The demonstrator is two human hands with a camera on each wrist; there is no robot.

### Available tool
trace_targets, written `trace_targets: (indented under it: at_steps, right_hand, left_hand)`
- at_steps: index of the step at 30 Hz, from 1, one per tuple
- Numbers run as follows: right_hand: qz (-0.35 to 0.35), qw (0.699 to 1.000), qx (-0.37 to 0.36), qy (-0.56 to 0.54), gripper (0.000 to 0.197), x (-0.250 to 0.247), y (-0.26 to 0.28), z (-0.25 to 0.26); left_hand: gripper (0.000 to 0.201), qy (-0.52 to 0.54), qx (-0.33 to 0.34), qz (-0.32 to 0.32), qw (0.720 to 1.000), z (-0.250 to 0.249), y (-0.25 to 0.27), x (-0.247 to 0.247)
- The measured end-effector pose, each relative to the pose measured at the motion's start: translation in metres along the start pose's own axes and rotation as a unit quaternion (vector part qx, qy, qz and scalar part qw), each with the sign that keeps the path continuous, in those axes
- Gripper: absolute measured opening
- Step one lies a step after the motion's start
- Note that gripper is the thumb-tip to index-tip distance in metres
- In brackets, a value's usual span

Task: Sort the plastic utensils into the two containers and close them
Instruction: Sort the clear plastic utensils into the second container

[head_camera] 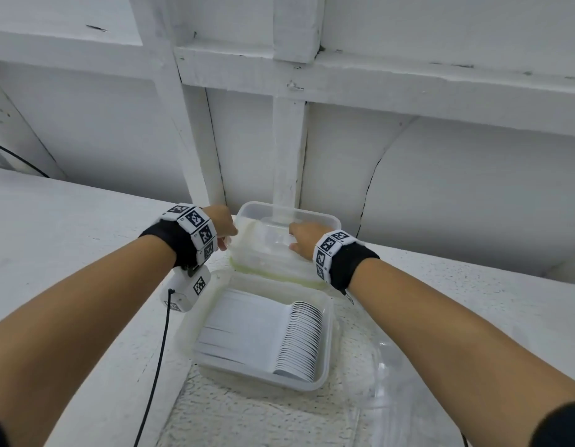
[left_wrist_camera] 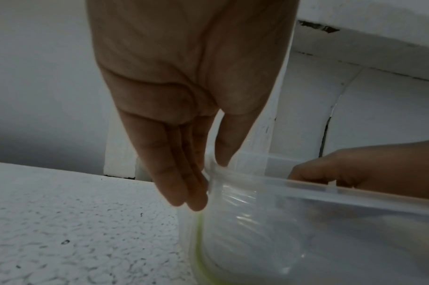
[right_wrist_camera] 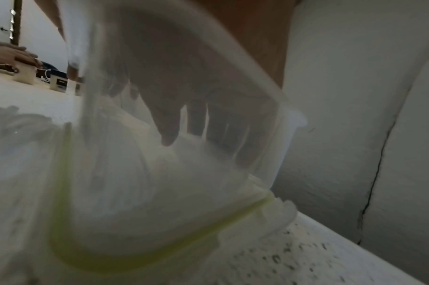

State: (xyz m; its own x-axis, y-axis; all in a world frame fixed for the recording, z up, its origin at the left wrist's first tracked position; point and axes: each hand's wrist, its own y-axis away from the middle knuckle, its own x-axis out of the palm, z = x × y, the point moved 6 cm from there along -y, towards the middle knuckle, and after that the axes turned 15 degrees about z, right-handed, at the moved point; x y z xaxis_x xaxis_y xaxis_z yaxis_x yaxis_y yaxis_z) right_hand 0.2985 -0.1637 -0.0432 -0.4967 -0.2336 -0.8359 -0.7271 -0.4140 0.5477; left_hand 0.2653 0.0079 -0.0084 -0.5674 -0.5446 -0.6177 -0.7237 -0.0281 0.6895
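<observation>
A clear plastic container (head_camera: 263,212) stands at the back of the white table, on a lid with a yellow-green seal (head_camera: 273,275). My left hand (head_camera: 226,233) pinches its left rim (left_wrist_camera: 277,181), thumb inside and fingers (left_wrist_camera: 184,192) outside. My right hand (head_camera: 300,240) grips the right side; its fingers (right_wrist_camera: 169,123) show through the clear wall (right_wrist_camera: 289,123). The green seal (right_wrist_camera: 135,264) runs under the container. In front of it, a second open container (head_camera: 326,350) holds a neat stack of white plastic utensils (head_camera: 299,340).
A clear lid (head_camera: 381,359) lies flat on the table to the right of the near container. A black cable (head_camera: 157,366) trails from my left wrist across the table. A white panelled wall (head_camera: 441,188) rises directly behind the far container.
</observation>
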Motion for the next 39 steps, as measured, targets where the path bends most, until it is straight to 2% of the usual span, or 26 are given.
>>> trace_targets:
  at_steps: [3, 5, 8, 11, 15, 24, 27, 32, 39]
  right_hand:
    - [0.027, 0.999, 0.018, -0.022, 0.050, 0.003, -0.003, -0.001]
    - [0.029, 0.998, 0.022, -0.052, 0.048, 0.001, -0.003, 0.000]
    - [0.037, 0.993, -0.010, -0.109, 0.038, 0.001, 0.000, 0.008]
    - [0.049, 0.985, -0.057, -0.158, 0.037, 0.001, 0.003, 0.021]
    - [0.055, 0.977, -0.058, -0.200, 0.036, 0.002, 0.005, 0.022]
    - [0.031, 0.981, -0.026, -0.192, 0.037, -0.005, 0.018, 0.010]
    - [0.009, 0.982, -0.037, -0.186, 0.038, -0.012, 0.034, 0.005]
    - [-0.034, 0.982, -0.086, -0.164, 0.038, -0.023, 0.085, 0.002]
    - [-0.076, 0.973, -0.134, -0.170, 0.034, -0.003, 0.183, 0.007]
  left_hand:
    - [0.024, 0.028, 0.003, -0.003, 1.000, 0.003, -0.004, 0.000]
    - [0.022, 0.046, 0.002, -0.007, 0.999, 0.005, -0.004, 0.000]
    - [0.020, 0.055, 0.004, -0.016, 0.998, 0.007, -0.006, -0.002]
    - [0.016, 0.067, 0.007, -0.017, 0.998, 0.007, -0.005, -0.002]
    - [0.016, 0.082, 0.010, -0.017, 0.996, 0.006, -0.003, -0.002]
    - [0.030, 0.032, 0.018, -0.031, 0.999, 0.005, 0.010, -0.001]
    - [0.029, 0.007, 0.028, -0.050, 0.998, 0.002, 0.020, -0.005]
    - [0.029, -0.021, 0.085, -0.113, 0.990, -0.006, 0.051, -0.010]
    - [0.016, 0.016, 0.243, -0.146, 0.959, -0.037, 0.127, 0.036]
